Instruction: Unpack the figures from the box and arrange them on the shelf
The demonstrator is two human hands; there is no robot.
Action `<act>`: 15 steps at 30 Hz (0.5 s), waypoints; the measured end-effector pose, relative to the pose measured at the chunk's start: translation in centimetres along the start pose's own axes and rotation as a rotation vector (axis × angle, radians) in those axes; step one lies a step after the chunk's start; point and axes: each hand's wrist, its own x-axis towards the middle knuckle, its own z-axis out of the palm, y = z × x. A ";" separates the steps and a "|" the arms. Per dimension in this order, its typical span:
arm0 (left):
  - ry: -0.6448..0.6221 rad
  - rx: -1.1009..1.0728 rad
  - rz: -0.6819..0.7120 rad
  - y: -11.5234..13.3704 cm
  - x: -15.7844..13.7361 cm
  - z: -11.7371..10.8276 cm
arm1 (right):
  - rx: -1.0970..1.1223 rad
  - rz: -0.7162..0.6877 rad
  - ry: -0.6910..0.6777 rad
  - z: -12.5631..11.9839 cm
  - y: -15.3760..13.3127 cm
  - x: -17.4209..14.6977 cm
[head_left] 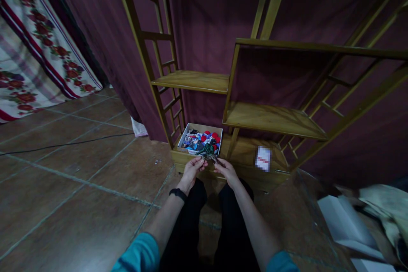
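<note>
A small dark green and grey figure-like piece (208, 153) with an uneven outline is held between my two hands, just in front of a shallow box. Its exact kind is too small to make out. My left hand (193, 168), with a black band on the wrist, pinches its left side. On the other side, the fingertips of my right hand (227, 170) are closed on its right edge. Behind it stands the white-rimmed cardboard box (182, 141), filled with many small pieces in red, blue, white and black. The held piece overlaps the box's front right part in view.
The box rests on the lowest board of a wooden shelf unit (191, 78). A blurred white and red packet (263, 158) lies on the board to the right. A white carton (347, 223) is on the floor at right. A black cable (79, 141) crosses the tiles.
</note>
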 end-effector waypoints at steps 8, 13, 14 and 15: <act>-0.031 0.065 0.016 0.0 -0.3 0.3 | -0.159 -0.110 0.086 0.3 1.0 0.4; -0.060 0.131 0.044 0.0 -0.6 0.5 | -0.171 -0.133 0.130 0.3 0.4 -0.1; -0.057 0.145 0.056 0.0 -0.6 0.5 | -0.171 -0.142 0.144 0.2 0.2 -0.2; -0.053 0.158 0.070 -0.1 -0.6 0.5 | -0.170 -0.148 0.158 0.2 0.1 -0.3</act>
